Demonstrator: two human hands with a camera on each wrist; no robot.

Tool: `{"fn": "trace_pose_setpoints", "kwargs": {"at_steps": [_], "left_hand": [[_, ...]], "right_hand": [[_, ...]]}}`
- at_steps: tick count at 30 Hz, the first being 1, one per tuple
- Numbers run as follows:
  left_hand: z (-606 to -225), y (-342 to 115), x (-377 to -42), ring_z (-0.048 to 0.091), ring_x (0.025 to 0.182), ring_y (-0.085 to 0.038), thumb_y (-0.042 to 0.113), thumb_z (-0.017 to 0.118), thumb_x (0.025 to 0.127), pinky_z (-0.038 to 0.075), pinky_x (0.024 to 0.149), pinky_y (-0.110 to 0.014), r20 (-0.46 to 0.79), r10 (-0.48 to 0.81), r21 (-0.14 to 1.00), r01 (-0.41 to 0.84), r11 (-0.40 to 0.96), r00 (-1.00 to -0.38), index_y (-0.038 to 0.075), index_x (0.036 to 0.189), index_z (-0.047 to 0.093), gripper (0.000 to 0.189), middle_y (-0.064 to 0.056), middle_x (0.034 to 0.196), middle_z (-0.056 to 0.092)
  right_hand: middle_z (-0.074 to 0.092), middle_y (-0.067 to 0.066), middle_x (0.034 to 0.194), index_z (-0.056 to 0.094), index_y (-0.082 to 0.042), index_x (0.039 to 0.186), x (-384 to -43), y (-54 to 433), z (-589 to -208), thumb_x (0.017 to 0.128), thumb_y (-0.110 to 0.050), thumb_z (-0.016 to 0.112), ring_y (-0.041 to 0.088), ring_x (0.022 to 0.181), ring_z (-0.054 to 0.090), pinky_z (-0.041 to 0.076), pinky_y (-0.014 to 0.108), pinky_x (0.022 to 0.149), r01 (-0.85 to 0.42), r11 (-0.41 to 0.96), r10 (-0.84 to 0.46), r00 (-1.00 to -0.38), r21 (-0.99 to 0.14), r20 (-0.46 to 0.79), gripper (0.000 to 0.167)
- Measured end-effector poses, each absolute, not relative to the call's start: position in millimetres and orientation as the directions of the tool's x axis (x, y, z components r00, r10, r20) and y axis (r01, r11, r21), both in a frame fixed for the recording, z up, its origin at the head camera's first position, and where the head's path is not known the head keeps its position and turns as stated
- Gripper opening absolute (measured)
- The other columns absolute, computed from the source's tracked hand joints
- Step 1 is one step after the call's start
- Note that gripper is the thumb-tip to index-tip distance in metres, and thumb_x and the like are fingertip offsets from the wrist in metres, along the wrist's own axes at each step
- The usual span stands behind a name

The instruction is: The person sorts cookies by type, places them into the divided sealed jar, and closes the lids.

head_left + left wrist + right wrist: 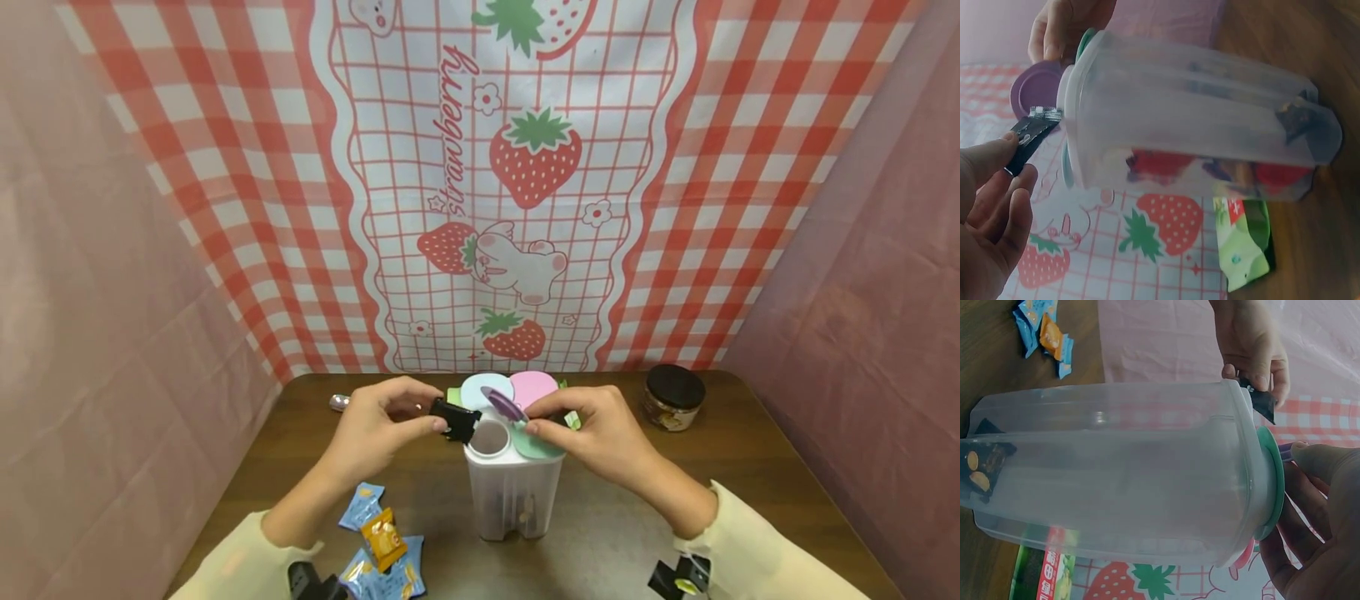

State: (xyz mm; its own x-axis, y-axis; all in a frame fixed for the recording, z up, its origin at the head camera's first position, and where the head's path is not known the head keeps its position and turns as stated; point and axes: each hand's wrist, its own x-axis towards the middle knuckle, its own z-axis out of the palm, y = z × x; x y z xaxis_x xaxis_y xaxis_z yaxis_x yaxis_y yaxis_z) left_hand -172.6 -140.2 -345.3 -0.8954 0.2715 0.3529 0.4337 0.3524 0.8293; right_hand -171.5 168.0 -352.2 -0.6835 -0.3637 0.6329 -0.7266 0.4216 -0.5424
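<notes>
A clear plastic storage container [517,496] with a white top stands upright on the table between the hands. My left hand [386,421] pinches a small black snack packet [456,419] between thumb and fingers, its end at the rim of the uncovered round opening [491,438]. With thumb and fingers, my right hand [600,429] grips the raised purple lid [504,405]. Light blue [483,388], pink [534,385] and green [534,447] lids cover the other openings. Through the wall, a dark packet [985,462] shows at the bottom of the container.
Several blue packets [362,505] and an orange packet [384,540] lie at the front left. A jar with a black lid [675,387] stands at the back right. Behind the container is a green bag [1244,250]. Cloth hangs along the table's back and sides.
</notes>
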Motion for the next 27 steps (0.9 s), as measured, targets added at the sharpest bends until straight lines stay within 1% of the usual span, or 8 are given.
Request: {"fn": "trace_pose_setpoints", "kwargs": {"at_steps": [5, 9, 13, 17, 20, 27], "left_hand": [[-343, -128, -173, 0.074, 0.08, -0.015, 0.014, 0.087, 0.082, 0.06, 0.07, -0.028, 0.357, 0.3, 0.842, 0.444, 0.306, -0.885, 0.011, 0.108, 0.077, 0.028, -0.004, 0.095, 0.078], [-341, -122, -174, 0.072, 0.074, -0.016, 0.016, 0.087, 0.082, 0.06, 0.065, -0.029, 0.35, 0.326, 0.827, 0.453, 0.332, -0.878, 0.011, 0.108, 0.077, 0.029, -0.002, 0.09, 0.078], [-339, -116, -174, 0.069, 0.067, -0.014, 0.015, 0.088, 0.081, 0.058, 0.062, -0.028, 0.361, 0.348, 0.793, 0.481, 0.373, -0.865, 0.013, 0.107, 0.079, 0.028, 0.001, 0.084, 0.077], [-338, -112, -175, 0.066, 0.07, -0.01, 0.011, 0.089, 0.079, 0.058, 0.064, -0.027, 0.407, 0.374, 0.749, 0.539, 0.386, -0.833, 0.012, 0.105, 0.08, 0.027, 0.003, 0.091, 0.073], [-338, -109, -176, 0.065, 0.073, -0.009, 0.009, 0.088, 0.079, 0.059, 0.067, -0.027, 0.432, 0.401, 0.722, 0.576, 0.384, -0.808, 0.012, 0.104, 0.08, 0.026, 0.003, 0.095, 0.07], [-340, -103, -177, 0.064, 0.074, -0.006, 0.009, 0.088, 0.079, 0.055, 0.062, -0.025, 0.45, 0.468, 0.661, 0.636, 0.399, -0.761, 0.014, 0.103, 0.082, 0.025, 0.007, 0.088, 0.072]], "right_hand": [[0.077, -0.014, 0.088, 0.082, -0.022, 0.092, -172, 168, -352, 0.081, -0.014, 0.088, 0.003, 0.079, 0.071, 0.056, 0.025, 0.069, -0.727, 0.42, -0.367, -0.684, -0.544, 0.63, 0.015], [0.077, -0.014, 0.087, 0.082, -0.023, 0.092, -172, 168, -351, 0.081, -0.014, 0.088, 0.003, 0.079, 0.07, 0.056, 0.025, 0.069, -0.726, 0.418, -0.371, -0.685, -0.546, 0.627, 0.015], [0.077, -0.014, 0.087, 0.082, -0.023, 0.092, -172, 167, -351, 0.081, -0.014, 0.088, 0.003, 0.079, 0.071, 0.056, 0.023, 0.07, -0.727, 0.417, -0.372, -0.684, -0.546, 0.628, 0.015], [0.077, -0.014, 0.087, 0.082, -0.022, 0.092, -172, 167, -351, 0.081, -0.013, 0.088, 0.003, 0.079, 0.071, 0.055, 0.022, 0.071, -0.734, 0.416, -0.372, -0.676, -0.537, 0.636, 0.015], [0.077, -0.013, 0.087, 0.082, -0.022, 0.092, -173, 167, -351, 0.081, -0.013, 0.087, 0.004, 0.079, 0.071, 0.055, 0.022, 0.07, -0.738, 0.412, -0.373, -0.671, -0.534, 0.64, 0.015], [0.077, -0.013, 0.087, 0.082, -0.022, 0.093, -173, 167, -352, 0.082, -0.014, 0.087, 0.004, 0.079, 0.07, 0.055, 0.022, 0.07, -0.74, 0.408, -0.376, -0.669, -0.534, 0.641, 0.014]]}}
